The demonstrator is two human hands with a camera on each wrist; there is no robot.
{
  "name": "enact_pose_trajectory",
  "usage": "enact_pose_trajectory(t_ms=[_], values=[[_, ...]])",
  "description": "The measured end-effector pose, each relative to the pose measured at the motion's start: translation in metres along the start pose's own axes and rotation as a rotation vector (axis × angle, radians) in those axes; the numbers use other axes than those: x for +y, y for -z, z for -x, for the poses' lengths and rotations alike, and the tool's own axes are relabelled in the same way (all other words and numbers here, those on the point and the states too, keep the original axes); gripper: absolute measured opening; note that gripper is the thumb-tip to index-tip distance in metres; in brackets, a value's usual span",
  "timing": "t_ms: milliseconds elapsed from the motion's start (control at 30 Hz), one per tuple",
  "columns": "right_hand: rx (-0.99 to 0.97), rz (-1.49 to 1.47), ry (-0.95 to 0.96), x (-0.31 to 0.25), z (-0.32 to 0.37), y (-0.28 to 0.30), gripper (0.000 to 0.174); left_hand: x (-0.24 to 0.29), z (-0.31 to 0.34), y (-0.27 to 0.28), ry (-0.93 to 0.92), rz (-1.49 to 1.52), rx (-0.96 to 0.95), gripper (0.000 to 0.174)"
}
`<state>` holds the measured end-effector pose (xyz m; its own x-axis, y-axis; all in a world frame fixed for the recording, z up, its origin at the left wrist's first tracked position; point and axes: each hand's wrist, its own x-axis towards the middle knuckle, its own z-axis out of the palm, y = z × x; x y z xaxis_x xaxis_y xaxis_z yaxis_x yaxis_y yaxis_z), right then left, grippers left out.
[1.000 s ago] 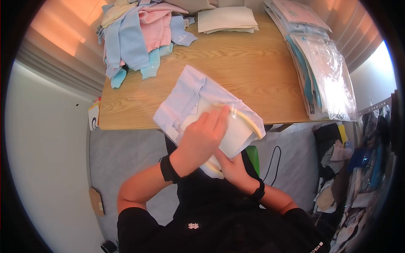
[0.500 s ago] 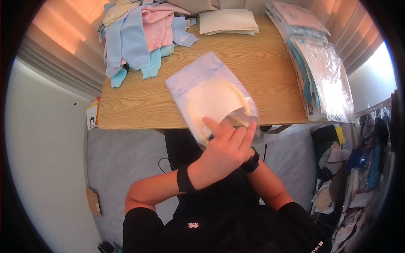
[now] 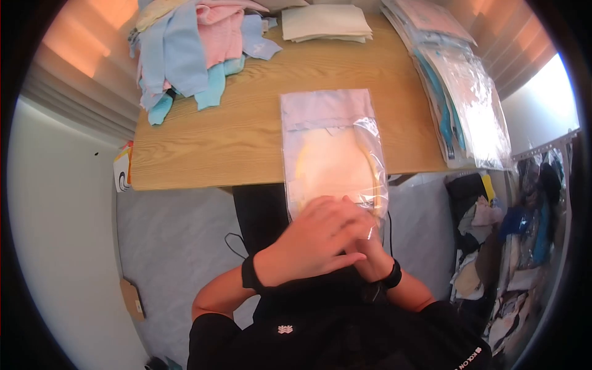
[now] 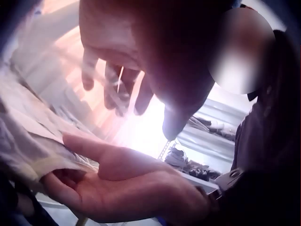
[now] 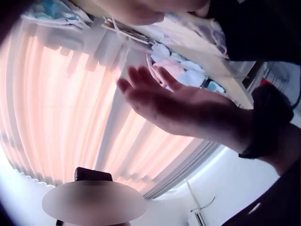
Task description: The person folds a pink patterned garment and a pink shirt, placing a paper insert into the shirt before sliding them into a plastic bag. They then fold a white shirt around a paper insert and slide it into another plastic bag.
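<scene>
Our bag [image 3: 330,142] lies on the tabletop [image 3: 234,135], near end overhanging between our left hand [image 3: 308,240] above and right hand [image 3: 370,262] beneath, both relaxed, neither gripping. We judge the slick film could slide off the edge.

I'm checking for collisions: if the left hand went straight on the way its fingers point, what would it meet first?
Probably the plastic bag: the left hand lies over its near end, fingers aimed across its near corner. Whether they touch it now is unclear.
</scene>
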<state>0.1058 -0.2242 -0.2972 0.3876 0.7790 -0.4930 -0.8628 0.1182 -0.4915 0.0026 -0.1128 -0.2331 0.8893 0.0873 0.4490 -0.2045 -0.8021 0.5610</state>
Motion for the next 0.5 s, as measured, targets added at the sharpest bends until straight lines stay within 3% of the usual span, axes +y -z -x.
enact_pose_trajectory(t_ms=[67, 133, 200, 233, 333, 433, 500], values=[[0.046, 0.051, 0.05, 0.005, -0.006, 0.009, 0.038, -0.006, 0.028, -0.003, 0.243, 0.016, 0.287, 0.043], [0.029, 0.065, 0.05, 0.004, -0.004, 0.022, 0.043, -0.026, 0.058, -0.016, 0.666, 0.21, 0.586, 0.046], [-0.001, 0.034, 0.067, 0.005, -0.005, 0.026, 0.044, -0.041, 0.076, -0.025, 0.943, 0.864, 0.696, 0.052], [0.03, 0.039, 0.065, 0.007, -0.005, 0.03, 0.044, -0.038, 0.077, -0.026, 1.059, 1.05, 0.647, 0.049], [0.105, 0.168, 0.057, 0.008, -0.005, 0.039, 0.044, -0.038, 0.075, -0.051, 1.062, 1.251, 0.425, 0.046], [0.153, 0.418, 0.007, -0.001, -0.003, 0.044, 0.041, -0.044, 0.061, -0.057, 1.031, 1.046, 0.377, 0.055], [0.146, 0.486, -0.084, -0.011, 0.002, 0.048, 0.037, -0.045, 0.058, -0.063, 1.009, 0.924, 0.5, 0.06]])
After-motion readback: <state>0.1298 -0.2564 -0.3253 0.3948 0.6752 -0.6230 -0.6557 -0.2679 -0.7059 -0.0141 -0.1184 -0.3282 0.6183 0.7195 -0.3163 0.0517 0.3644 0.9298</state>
